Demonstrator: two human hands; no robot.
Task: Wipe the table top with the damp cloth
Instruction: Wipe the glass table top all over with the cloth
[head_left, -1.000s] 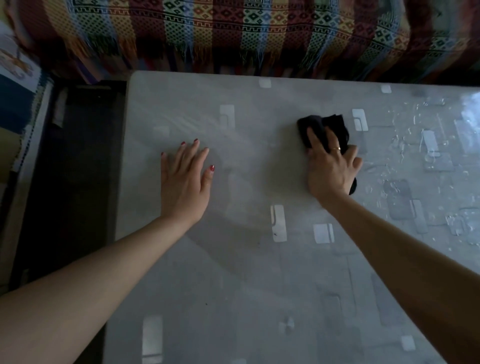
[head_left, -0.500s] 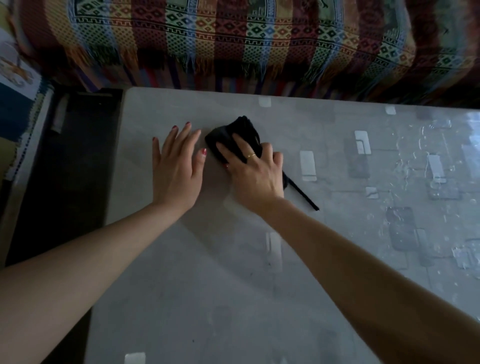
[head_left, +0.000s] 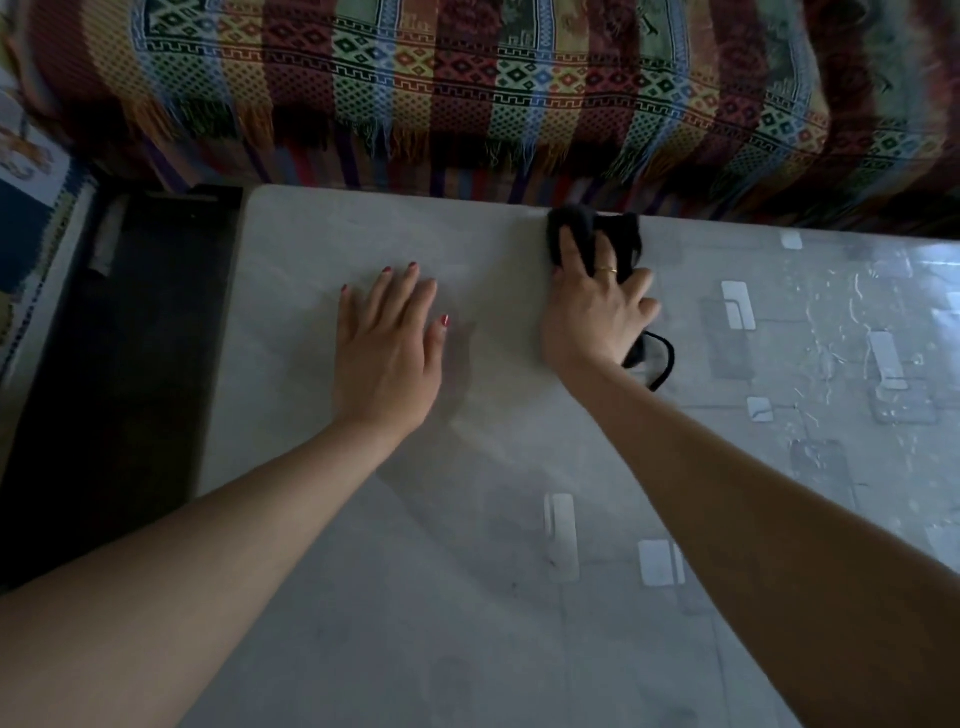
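The table top (head_left: 467, 597) is pale grey with light rectangular marks under a glossy cover. A black damp cloth (head_left: 621, 236) lies bunched at the table's far edge, and a thin black strand of it trails out below the palm. My right hand (head_left: 592, 312) presses down on the cloth, fingers spread over it. To the left of it, my left hand (head_left: 387, 348) lies flat on the bare table with its fingers apart and nothing in it.
A striped, patterned woven blanket (head_left: 467, 88) with a fringe hangs just behind the table's far edge. A dark low surface (head_left: 119, 353) runs along the table's left side. Water streaks (head_left: 852, 322) shine on the right part of the table.
My right hand slid the cloth left until it was beside my left hand, then away to the right and up to the far edge. My left hand stayed flat on the table.
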